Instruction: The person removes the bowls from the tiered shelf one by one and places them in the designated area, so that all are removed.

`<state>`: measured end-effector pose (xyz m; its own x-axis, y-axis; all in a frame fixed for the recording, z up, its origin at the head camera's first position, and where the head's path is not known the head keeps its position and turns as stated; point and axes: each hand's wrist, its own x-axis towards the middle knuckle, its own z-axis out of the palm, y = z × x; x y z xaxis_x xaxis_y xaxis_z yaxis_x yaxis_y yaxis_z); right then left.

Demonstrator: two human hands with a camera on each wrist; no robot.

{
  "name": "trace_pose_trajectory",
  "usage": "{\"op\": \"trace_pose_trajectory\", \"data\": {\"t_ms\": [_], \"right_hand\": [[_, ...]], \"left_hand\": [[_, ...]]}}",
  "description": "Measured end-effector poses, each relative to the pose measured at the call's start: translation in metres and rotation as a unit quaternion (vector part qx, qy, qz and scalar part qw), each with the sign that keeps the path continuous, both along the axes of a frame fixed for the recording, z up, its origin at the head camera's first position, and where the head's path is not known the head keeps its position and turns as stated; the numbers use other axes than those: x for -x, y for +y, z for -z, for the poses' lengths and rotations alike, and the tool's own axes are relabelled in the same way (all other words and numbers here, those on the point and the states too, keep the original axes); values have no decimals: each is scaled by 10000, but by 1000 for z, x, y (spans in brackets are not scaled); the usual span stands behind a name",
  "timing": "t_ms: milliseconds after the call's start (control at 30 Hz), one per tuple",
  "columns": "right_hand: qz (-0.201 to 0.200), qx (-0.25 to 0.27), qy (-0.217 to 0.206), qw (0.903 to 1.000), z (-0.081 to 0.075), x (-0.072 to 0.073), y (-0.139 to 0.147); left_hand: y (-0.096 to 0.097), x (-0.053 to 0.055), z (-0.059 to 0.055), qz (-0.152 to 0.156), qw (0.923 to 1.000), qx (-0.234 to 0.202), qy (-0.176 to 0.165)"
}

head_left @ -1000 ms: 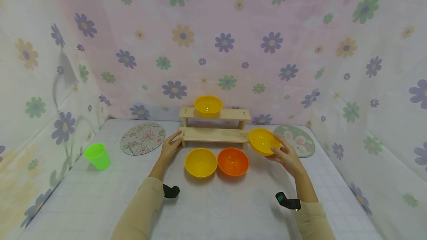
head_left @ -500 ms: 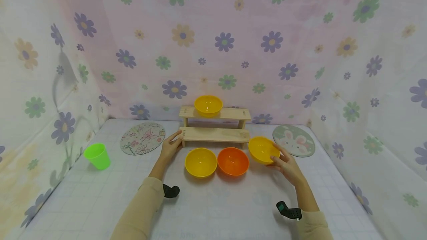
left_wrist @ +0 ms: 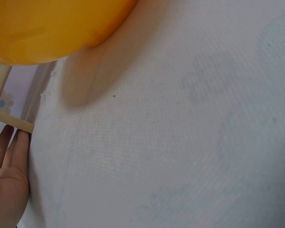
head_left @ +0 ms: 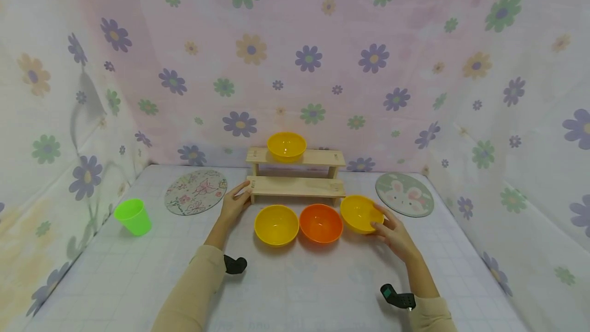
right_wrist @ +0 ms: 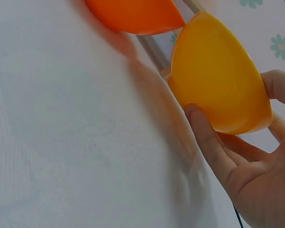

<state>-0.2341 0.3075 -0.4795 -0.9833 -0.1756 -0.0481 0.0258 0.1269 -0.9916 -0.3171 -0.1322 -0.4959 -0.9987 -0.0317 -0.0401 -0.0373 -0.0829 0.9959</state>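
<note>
On the right of the head view my right hand [head_left: 395, 234] holds a yellow bowl [head_left: 360, 214] by its right side. In the right wrist view the thumb presses low on the bowl's [right_wrist: 218, 76] outer wall, and the fingers lie along its far side. Left of it stand an orange bowl [head_left: 321, 224] and another yellow bowl [head_left: 276, 225], side by side on the table. My left hand [head_left: 234, 206] touches the left end of a two-step wooden rack [head_left: 295, 186] with extended fingers. A further yellow bowl [head_left: 287, 147] sits on the rack's upper step.
At the far left stands a green cup [head_left: 133, 216]. A round floral mat [head_left: 195, 192] lies left of the rack, and a green mat with rabbits [head_left: 404, 194] lies to its right. Flower-patterned cloth walls [head_left: 313, 35] enclose the table at the back and sides.
My right hand has brought the yellow bowl down and slightly left, from beside the rack's lower step to beside the orange bowl. The left hand has stayed at the rack.
</note>
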Motion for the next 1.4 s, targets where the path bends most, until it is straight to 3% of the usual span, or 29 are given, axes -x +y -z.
{"op": "trace_pose_trajectory", "data": {"t_ms": [767, 1233, 1400], "right_hand": [[-56, -34, -89, 9999, 11, -3, 1], [-29, -475, -208, 9987, 12, -2, 4], [210, -1137, 106, 9932, 3, -3, 8]], "left_hand": [[1, -1, 0, -60, 9999, -25, -97], [1, -1, 0, -47, 10000, -19, -56], [1, 0, 1, -47, 10000, -46, -55]]}}
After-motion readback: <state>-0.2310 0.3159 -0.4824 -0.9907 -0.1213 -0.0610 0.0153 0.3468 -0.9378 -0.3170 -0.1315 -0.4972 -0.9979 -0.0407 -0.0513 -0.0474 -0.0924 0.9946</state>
